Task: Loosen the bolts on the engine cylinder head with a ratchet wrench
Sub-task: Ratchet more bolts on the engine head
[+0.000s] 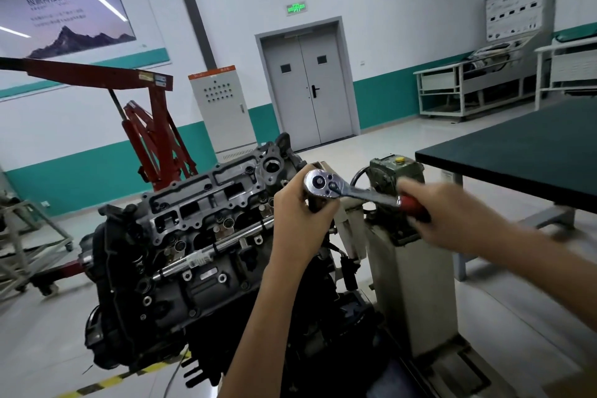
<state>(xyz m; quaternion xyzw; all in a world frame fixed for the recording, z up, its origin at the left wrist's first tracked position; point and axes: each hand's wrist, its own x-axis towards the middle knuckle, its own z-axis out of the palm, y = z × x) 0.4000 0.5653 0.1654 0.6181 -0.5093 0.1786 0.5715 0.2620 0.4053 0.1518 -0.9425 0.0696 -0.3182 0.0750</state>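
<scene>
Left hand (pixel 300 203) around socket of ratchet wrench (pixel 350 191), right hand (pixel 433 208) on red handle, engine (pixel 193 236) alongside

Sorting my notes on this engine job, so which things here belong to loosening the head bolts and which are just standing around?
In use: ratchet wrench, left hand gripping below its head, right hand on its red handle, engine cylinder head.
Standing by: red engine crane, dark table, grey electrical cabinet.

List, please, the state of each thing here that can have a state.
Ratchet wrench, held at both ends.
Left hand, grips the dark piece under the wrench head.
Right hand, blurred, holds the red handle.
Cylinder head, top uncovered.
Double door, closed.
Exit sign, lit.
</scene>
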